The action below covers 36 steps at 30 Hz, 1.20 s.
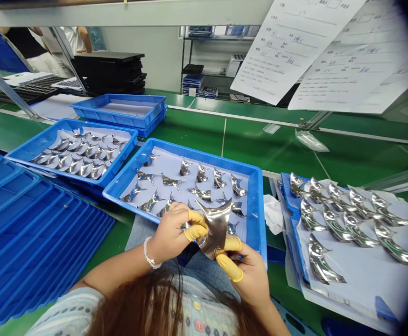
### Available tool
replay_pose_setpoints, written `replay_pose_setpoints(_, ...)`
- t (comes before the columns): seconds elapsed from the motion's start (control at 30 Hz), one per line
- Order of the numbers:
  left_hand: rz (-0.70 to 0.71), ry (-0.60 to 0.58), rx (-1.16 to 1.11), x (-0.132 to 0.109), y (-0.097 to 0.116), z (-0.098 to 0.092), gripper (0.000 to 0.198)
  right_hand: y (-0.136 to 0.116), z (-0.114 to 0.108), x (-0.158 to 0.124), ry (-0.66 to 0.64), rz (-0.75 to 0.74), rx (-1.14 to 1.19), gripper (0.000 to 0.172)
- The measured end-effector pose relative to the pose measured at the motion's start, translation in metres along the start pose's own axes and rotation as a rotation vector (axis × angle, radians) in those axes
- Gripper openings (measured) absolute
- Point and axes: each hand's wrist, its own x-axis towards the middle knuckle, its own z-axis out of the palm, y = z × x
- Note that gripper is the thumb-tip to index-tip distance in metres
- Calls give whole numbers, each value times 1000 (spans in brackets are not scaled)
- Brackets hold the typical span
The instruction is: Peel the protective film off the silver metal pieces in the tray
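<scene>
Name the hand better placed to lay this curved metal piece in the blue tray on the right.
Right hand, probably: it is nearer the blue tray, while the left hand sits beyond the curved metal piece both hands pinch.

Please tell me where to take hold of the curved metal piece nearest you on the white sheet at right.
Probably by the edges of its wide middle, from the near side: the curved metal piece tapers to points at both ends, and its polished face lies upward.
</scene>
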Motion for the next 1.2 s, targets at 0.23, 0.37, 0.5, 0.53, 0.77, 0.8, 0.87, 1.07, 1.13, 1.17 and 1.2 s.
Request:
replay_pose_setpoints(0.23,26,-21,30,0,0,0,54,-4,0,0,2,-76,-75,15)
replay_pose_setpoints(0.37,14,-19,1,-1,1,0,53,-3,0,1,-8,-41,-29,16)
replay_pose_setpoints(0.5,-15,-66,-21,0,-3,2,39,4,-2,0,31,34,50,18)
replay_pose_setpoints(0.53,-34,-85,-12,0,-6,3,33,6,-4,0,57,51,51,20)
replay_pose_setpoints(0.77,-179,-211,151,10,-63,16,44,14,-89,-6,538,177,-523,24)
replay_pose_setpoints(0.8,-179,-226,176,11,-71,20,41,14,-108,-11,626,242,-706,27)
replay_pose_setpoints(0.87,-171,-254,204,13,-84,27,38,14,-143,-24,749,397,-1020,31)
replay_pose_setpoints(1.07,-122,-331,286,9,-98,35,34,29,-199,-54,723,718,-1324,25)
replay_pose_setpoints(1.13,-119,-330,291,9,-99,34,33,37,-205,-56,661,770,-1366,23)
replay_pose_setpoints(1.17,-121,-328,294,9,-99,34,32,40,-206,-56,632,784,-1382,22)
replay_pose_setpoints(1.2,-123,-327,299,9,-99,33,31,43,-207,-56,605,792,-1394,21)
